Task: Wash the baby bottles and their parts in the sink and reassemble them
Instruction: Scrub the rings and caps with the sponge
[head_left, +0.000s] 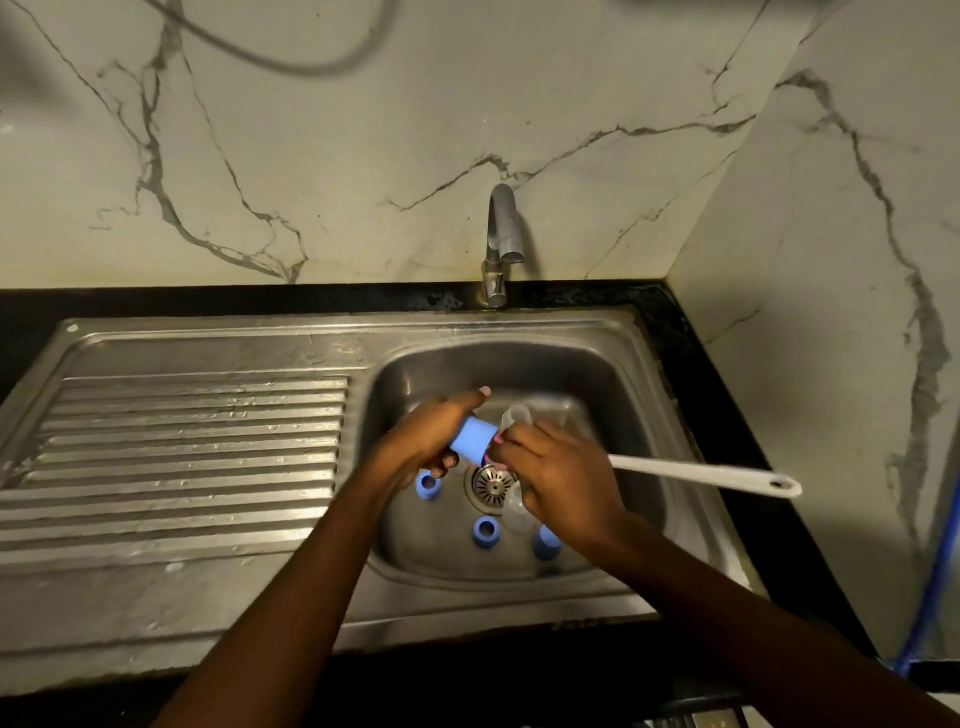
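Gripping: left hand (415, 447) is clamping the blue cap (470, 440), right hand (563, 486) is clutching the brush (701, 475).
Risk: cap's probably getting slippery, might be dropping.

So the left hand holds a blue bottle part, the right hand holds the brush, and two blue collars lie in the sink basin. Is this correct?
Not two: the head view shows three blue collars in the sink basin. The left hand holds the blue bottle part, the right hand the bottle brush.
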